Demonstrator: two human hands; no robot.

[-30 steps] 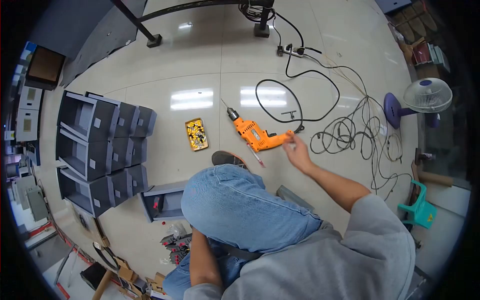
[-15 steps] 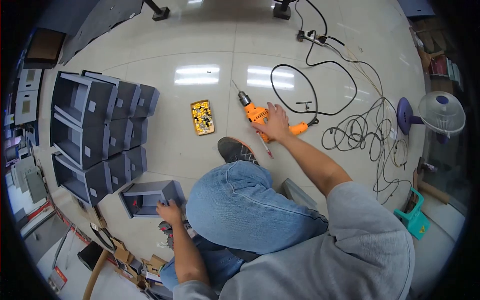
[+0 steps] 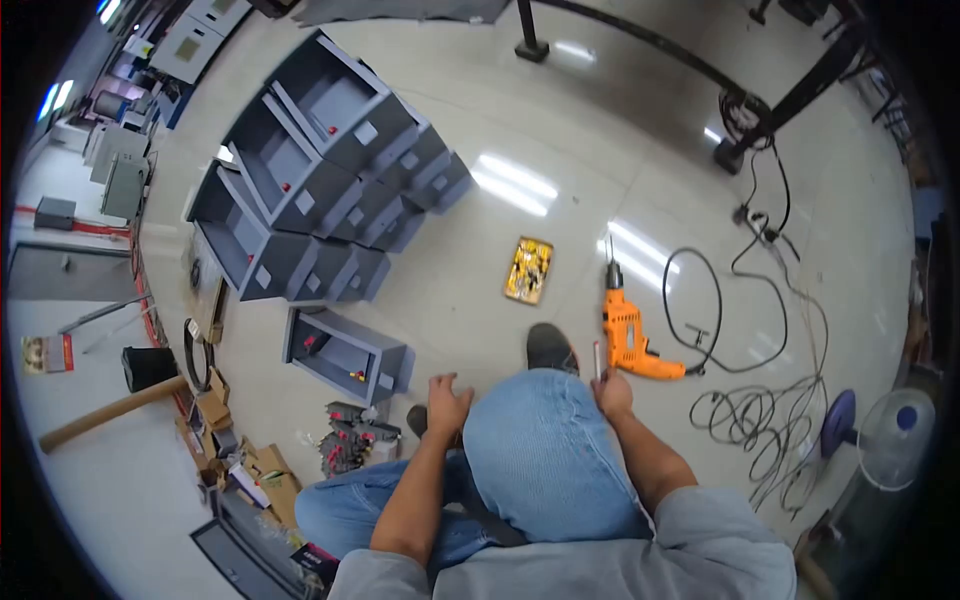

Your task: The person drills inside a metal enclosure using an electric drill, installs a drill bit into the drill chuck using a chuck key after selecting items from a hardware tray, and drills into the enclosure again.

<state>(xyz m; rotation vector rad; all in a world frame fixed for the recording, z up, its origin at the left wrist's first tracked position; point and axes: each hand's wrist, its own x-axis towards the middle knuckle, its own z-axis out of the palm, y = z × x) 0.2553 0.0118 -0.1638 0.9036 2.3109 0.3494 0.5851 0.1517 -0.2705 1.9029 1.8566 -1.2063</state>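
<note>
My right hand (image 3: 611, 393) is beside my raised knee, its fingers closed on a slim white-and-red pen (image 3: 597, 358) that points away from me. Just beyond it, an orange corded power drill (image 3: 624, 330) lies on the floor with its bit pointing away. My left hand (image 3: 450, 403) is left of the knee, fingers apart and holding nothing. To its left rests a grey plastic bin (image 3: 335, 350), with a small yellow-and-red piece (image 3: 357, 376) and a dark red-marked piece inside. A shallow box of yellow and black small parts (image 3: 528, 270) sits on the floor ahead.
Stacked grey bins (image 3: 330, 190) stand at the left. Dark parts with red bits (image 3: 350, 440) lie near my left leg, beside cardboard scraps (image 3: 270, 480). Tangled cables (image 3: 750, 425) and a purple-based fan (image 3: 838, 423) are at the right. A black metal frame (image 3: 640, 45) stands ahead.
My right hand has left the drill and drawn back to the pen. My left hand has come out of the grey bin toward my knee. The view has turned left.
</note>
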